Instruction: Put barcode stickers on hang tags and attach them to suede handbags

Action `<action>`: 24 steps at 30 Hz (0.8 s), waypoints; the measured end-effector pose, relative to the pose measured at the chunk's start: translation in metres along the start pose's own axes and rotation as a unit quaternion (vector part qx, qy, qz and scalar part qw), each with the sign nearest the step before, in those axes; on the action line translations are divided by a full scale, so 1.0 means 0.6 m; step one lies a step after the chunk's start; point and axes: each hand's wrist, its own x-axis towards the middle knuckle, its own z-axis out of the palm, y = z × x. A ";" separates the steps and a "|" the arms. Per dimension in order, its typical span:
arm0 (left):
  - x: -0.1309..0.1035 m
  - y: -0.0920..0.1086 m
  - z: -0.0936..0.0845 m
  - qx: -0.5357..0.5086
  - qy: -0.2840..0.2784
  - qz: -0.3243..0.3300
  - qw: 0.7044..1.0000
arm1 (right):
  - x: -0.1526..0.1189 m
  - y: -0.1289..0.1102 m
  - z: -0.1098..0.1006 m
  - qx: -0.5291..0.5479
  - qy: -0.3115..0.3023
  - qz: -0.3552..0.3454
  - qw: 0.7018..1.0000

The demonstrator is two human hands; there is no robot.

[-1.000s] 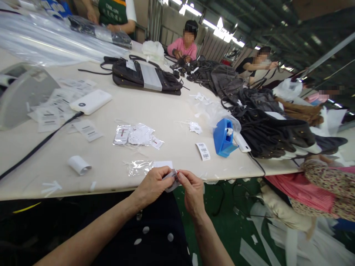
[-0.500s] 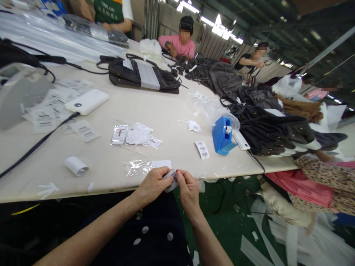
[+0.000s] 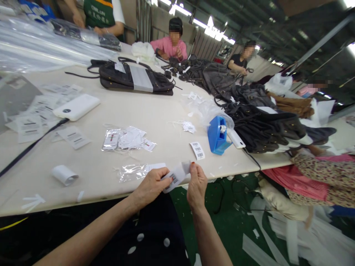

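left hand: I see the left hand [image 3: 154, 183] closed, thumb and fingers pinching one end of the barcode label [image 3: 176, 176]
right hand: the right hand [image 3: 197, 186] is also closed, fingertips on the other end, which looks thin and pale
barcode label: it is between the two hands, at the near edge of the table [image 3: 91, 157]; I cannot read its print
clear packet: the clear packet [image 3: 131, 173] lies flat, just beside the left hand
barcode strip: the barcode strip [image 3: 197, 150] lies just beyond the right hand
tape dispenser: the blue tape dispenser [image 3: 216, 136] stands to the right of this strip
hang tags: the pile of hang tags [image 3: 131, 137] is farther in, beyond the clear packet
paper roll: the curled paper roll [image 3: 63, 174] lies on my left side
wrapped bag: the wrapped bag [image 3: 135, 78], dark with a pale band, lies farther away
bag heap: the dark bag heap [image 3: 257, 123] covers the right side, with people around the far side
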 end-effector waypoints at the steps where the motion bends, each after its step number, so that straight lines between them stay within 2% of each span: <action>1: 0.011 0.000 0.000 -0.009 0.006 0.001 1.000 | 0.009 -0.002 -0.008 -0.021 0.037 -0.056 0.998; 3: 0.043 0.001 -0.001 -0.041 0.024 0.007 0.999 | 0.026 -0.009 -0.024 -0.078 0.076 -0.206 0.972; 6: 0.099 0.005 -0.008 -0.034 0.060 0.031 0.997 | 0.042 -0.026 -0.046 -0.171 0.083 -0.426 0.885; 8: 0.120 0.015 -0.012 0.039 0.122 0.094 0.987 | 0.045 -0.040 -0.058 -0.216 0.084 -0.509 0.829; 9: 0.122 0.021 -0.013 0.076 0.154 0.132 0.976 | 0.045 -0.046 -0.063 -0.229 0.084 -0.532 0.811; 10: 0.117 0.030 -0.013 0.100 0.172 0.156 0.968 | 0.043 -0.052 -0.067 -0.237 0.084 -0.547 0.799; 11: 0.106 0.040 -0.012 0.101 0.163 0.157 0.969 | 0.041 -0.056 -0.071 -0.241 0.083 -0.556 0.791; 12: 0.090 0.050 -0.010 0.078 0.124 0.130 0.981 | 0.038 -0.061 -0.074 -0.242 0.080 -0.562 0.787; 14: 0.051 0.069 -0.004 -0.032 -0.027 0.005 0.999 | 0.032 -0.066 -0.078 -0.237 0.070 -0.570 0.784; 16: 0.015 0.082 0.001 -0.161 -0.157 -0.096 0.970 | 0.027 -0.068 -0.080 -0.226 0.058 -0.575 0.784; 17: 0.000 0.085 0.003 -0.213 -0.193 -0.122 0.950 | 0.025 -0.068 -0.079 -0.221 0.051 -0.576 0.786; 18: -0.010 0.087 0.005 -0.249 -0.209 -0.137 0.936 | 0.023 -0.067 -0.079 -0.218 0.042 -0.575 0.788; 20: -0.022 0.087 0.004 -0.287 -0.203 -0.147 0.925 | 0.022 -0.063 -0.078 -0.215 0.025 -0.568 0.794; 24: -0.023 0.085 -0.006 -0.247 -0.128 -0.124 0.953 | 0.015 -0.048 -0.078 -0.201 -0.018 -0.535 0.820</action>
